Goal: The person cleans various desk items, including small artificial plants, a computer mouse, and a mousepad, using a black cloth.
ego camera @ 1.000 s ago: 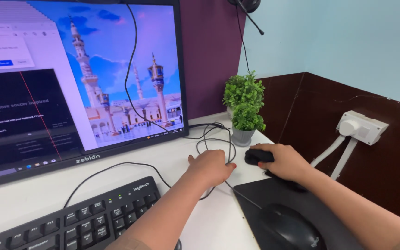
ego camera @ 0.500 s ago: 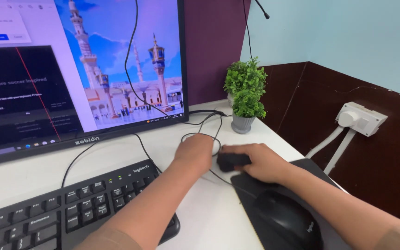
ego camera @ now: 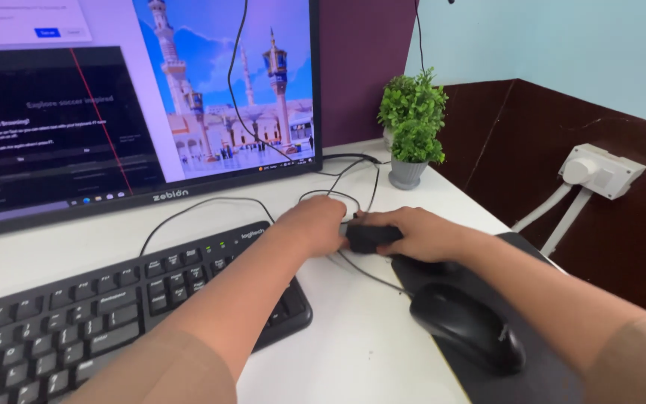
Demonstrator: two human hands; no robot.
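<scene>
Small black device (ego camera: pixel 368 238) on white desk (ego camera: pixel 353 352) at far left edge of mouse pad (ego camera: pixel 517 374), right hand (ego camera: pixel 420 233) grasping it, left hand (ego camera: pixel 309 224) curled touching its left end among thin cables (ego camera: pixel 353 196), mouse (ego camera: pixel 466 326) nearer, keyboard (ego camera: pixel 114 307) left, potted plant (ego camera: pixel 413 127) beyond.

Pale blue wall (ego camera: pixel 562 37), white desk (ego camera: pixel 353 352)

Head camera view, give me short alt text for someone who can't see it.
Two bare hands meet over a white desk: the right hand grips a small black object and the left hand touches it, among thin black cables. Around them are a black keyboard, a mouse on a black pad, a lit monitor and a small potted plant.
</scene>
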